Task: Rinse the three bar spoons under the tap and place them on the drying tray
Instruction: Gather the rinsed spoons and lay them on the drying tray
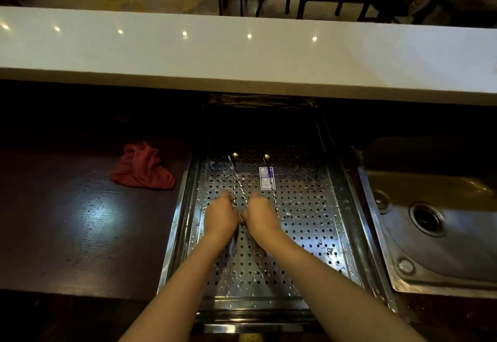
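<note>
A perforated steel drying tray (304, 223) lies in the middle of the low dark counter. Three bar spoons with twisted stems rest on it, pointing away from me. Two lie close together on the left (235, 180), one of them with a ball end at the far tip. The third (272, 188) lies to the right and crosses a small label. My left hand (219, 219) is closed over the near part of the left pair. My right hand (260, 216) is closed beside it, fingers on a stem. The near ends are hidden under my hands.
A steel sink (441, 234) with a round drain (426, 216) sits right of the tray; no tap is in view. A crumpled red cloth (142, 171) lies left of the tray on the wet dark counter. A white bar top (242, 53) overhangs the tray's far end.
</note>
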{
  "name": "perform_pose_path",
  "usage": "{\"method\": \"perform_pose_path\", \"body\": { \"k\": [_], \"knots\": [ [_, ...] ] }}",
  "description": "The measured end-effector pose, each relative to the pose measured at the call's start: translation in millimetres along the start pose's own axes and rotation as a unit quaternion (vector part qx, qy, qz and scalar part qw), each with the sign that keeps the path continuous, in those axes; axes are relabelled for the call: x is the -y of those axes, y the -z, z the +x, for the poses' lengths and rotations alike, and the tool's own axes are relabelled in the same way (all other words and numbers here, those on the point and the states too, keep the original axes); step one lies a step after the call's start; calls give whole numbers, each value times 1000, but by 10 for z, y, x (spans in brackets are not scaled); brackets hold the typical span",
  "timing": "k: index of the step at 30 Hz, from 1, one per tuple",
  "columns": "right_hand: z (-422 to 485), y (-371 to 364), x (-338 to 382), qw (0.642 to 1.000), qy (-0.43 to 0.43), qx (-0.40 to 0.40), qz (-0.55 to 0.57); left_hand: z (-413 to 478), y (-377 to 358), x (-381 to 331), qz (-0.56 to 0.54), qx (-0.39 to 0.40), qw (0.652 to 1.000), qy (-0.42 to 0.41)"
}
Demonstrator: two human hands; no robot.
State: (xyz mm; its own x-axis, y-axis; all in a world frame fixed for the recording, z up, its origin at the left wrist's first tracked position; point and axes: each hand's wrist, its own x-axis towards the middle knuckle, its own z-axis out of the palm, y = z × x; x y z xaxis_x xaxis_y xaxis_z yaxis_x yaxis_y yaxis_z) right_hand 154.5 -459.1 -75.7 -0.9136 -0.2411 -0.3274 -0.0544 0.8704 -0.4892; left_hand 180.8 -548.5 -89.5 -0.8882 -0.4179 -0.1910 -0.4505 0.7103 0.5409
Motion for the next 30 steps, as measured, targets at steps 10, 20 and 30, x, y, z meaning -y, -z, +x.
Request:
{"method": "perform_pose_path", "body": {
  "k": [10, 20, 30],
  "knots": [
    [-147, -42, -145, 998, -34, -51, 6, -66, -24, -24, -5, 2, 1000, 15],
    [-130, -41, -166, 998, -25, -51, -1, -91, -9, -35, -3, -10, 1000, 14],
    [-40, 205, -494, 993, -67, -94, 11, -95, -75, -18, 20, -36, 999, 18]
  ]
}}
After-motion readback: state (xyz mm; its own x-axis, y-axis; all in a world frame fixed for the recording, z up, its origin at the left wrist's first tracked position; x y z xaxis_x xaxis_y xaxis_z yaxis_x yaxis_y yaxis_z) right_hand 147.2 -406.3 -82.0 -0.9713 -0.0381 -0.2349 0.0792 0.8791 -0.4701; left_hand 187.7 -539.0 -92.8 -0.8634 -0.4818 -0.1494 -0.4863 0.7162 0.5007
